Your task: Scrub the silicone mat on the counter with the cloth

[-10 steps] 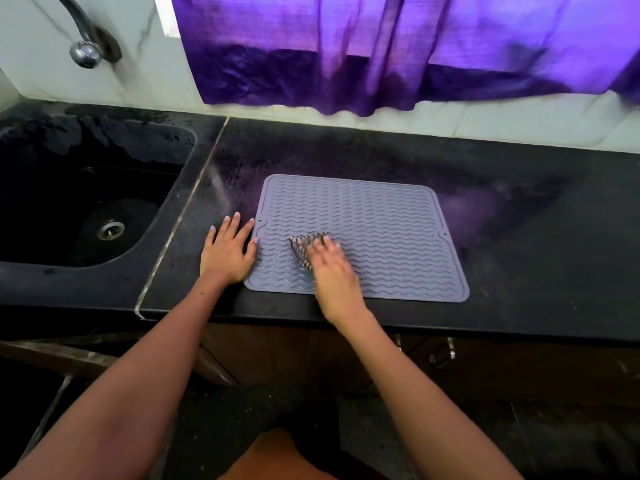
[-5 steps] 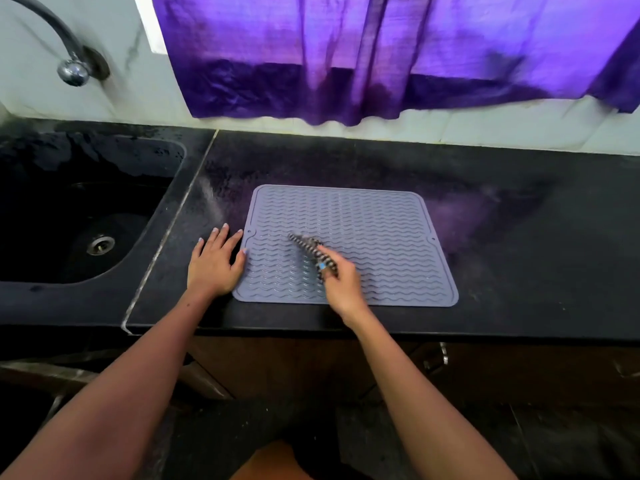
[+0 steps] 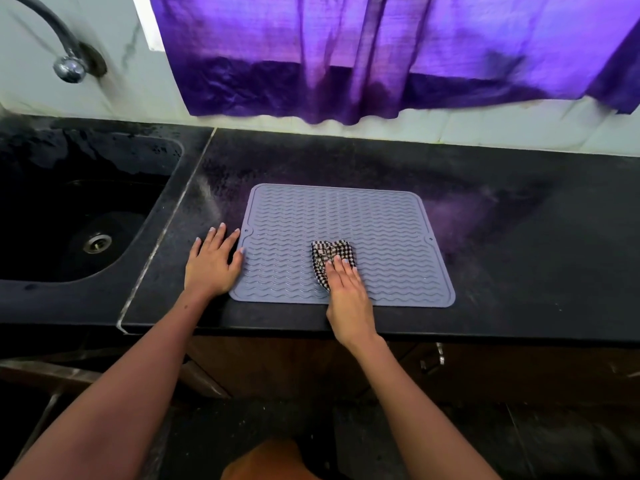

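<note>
The right hand (image 3: 348,292) had moved the checked cloth (image 3: 330,259) from the left part of the silicone mat (image 3: 381,230) toward its middle, fingers flat and pressing on it, so the scrubbing was going across the surface. The left hand (image 3: 213,263), open and flat, stayed at the left edge of the mat. The mat, grey with wavy ridges, lay flat on the black counter (image 3: 519,254) in the centre of the frame.
</note>
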The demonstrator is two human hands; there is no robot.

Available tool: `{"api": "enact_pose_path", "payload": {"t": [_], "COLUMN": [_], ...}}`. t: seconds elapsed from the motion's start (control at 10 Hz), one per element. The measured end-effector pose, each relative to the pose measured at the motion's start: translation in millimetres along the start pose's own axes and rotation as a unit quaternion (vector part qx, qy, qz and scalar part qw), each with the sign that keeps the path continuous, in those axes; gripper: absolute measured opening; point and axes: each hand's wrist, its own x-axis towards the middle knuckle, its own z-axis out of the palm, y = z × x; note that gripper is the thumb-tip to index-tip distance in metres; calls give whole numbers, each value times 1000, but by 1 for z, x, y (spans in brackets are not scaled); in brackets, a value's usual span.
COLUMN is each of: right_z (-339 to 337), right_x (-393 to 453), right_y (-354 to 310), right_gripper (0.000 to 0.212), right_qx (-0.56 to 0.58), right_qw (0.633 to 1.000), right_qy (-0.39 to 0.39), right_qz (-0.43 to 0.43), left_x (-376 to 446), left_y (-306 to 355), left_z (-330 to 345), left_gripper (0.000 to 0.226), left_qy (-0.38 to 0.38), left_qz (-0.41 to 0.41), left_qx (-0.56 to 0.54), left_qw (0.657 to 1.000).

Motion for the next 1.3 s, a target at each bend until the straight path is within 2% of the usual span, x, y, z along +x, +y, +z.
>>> {"api": "enact_pose_path", "payload": {"t": [0.1,0.2,0.3,0.4,0.5,0.6,0.7,0.9,1.0,1.1,1.2,1.3], "right_z": [-2,-7,-22,-33,-27,-10,-4,-12,-20,-42,-59,-46], "right_x": [0,6,14,15,6,-1,0,1,9,20,21,4], "right_y": [-1,0,5,9,13,17,16,19,27,36,40,42], "right_gripper": [71,60,51,55,64,66,62,66,62,49,53,67], "right_qx": [19,144,347,296,123,-1,-38,-26,115,316,218,54], "right_qw": [1000,988,920,924,978,997,997,998,988,925,944,978], "right_qy": [-1,15,53,141,117,29,20,-17,-10,33,102,99], "right_qz": [2,45,176,196,122,77,71,58,98,211,228,173], "left_x": [0,0,1,1,1,2,2,1,1,1,0,0], "left_y": [0,-2,-3,-3,-4,-4,-3,-4,-5,-4,-3,-4], "left_z": [0,0,0,1,2,4,4,4,3,2,2,2], "left_gripper": [67,67,69,70,72,71,68,68,69,69,69,70], "left_qy": [-4,-2,-1,0,6,6,1,2,-2,-5,-2,-4], "left_qz": [-1,-2,1,3,6,8,5,5,5,5,5,3], "left_qx": [5,3,-2,3,7,13,13,10,9,7,5,3], "left_qw": [1000,1000,1000,1000,1000,1000,1000,1000,1000,1000,1000,1000]}}
